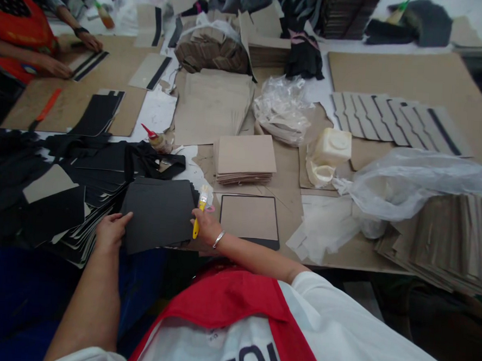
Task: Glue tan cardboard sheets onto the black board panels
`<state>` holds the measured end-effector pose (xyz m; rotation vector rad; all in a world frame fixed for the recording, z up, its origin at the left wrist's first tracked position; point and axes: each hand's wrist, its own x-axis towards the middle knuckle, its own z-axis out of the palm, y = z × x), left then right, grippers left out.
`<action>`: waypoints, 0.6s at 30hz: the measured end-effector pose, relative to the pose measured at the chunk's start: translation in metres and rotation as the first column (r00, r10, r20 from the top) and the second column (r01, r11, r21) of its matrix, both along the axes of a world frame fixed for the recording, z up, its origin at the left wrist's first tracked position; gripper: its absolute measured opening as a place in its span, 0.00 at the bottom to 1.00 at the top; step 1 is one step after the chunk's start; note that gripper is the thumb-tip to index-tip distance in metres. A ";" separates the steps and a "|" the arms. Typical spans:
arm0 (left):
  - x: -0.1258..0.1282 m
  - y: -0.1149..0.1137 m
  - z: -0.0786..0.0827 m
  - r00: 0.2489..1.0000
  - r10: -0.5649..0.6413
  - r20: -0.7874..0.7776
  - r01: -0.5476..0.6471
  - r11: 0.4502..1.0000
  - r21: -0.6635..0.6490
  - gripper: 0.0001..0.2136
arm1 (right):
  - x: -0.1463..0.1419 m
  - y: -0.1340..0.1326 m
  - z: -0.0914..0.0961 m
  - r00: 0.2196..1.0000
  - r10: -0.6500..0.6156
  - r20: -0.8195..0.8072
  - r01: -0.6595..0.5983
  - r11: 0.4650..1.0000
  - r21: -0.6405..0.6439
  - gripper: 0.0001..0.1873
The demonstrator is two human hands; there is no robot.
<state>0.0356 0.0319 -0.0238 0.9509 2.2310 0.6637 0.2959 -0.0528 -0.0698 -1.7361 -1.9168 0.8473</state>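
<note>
A stack of black sheets (157, 213) lies in front of me at the table's near edge, its sheets slightly fanned at the right. My left hand (111, 230) grips the stack's left edge, thumb on top; its other fingers are partly hidden. At the right edge, my right hand (206, 227) is closed around a yellow-handled paintbrush (200, 213), bristles pointing away from me. Just right of that hand lies a beige board with a black border (249, 218). Behind it sits a pile of beige boards (246, 156).
Black pieces (98, 180) heap up on the left, near a red-tipped glue bottle (156, 137). A white plastic jug (333, 148), a clear bag (412, 180) and stacked grey boards (445, 236) stand right. Across the table, another person's hands (75, 56) work on a board.
</note>
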 end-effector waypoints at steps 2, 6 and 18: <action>0.008 -0.006 0.005 0.993 0.046 0.113 -0.047 0.999 0.001 0.16 | 0.007 -0.001 -0.001 0.999 -0.023 0.023 0.023 1.000 -0.002 0.14; 0.036 -0.025 0.015 0.964 0.044 0.264 -0.082 0.987 0.135 0.13 | 0.033 -0.018 -0.005 0.996 -0.090 0.000 0.090 0.994 0.064 0.12; 0.200 -0.093 -0.060 0.698 -0.712 0.073 0.707 0.702 0.087 0.17 | 0.210 -0.153 -0.054 0.853 -0.488 0.185 0.458 0.870 0.183 0.10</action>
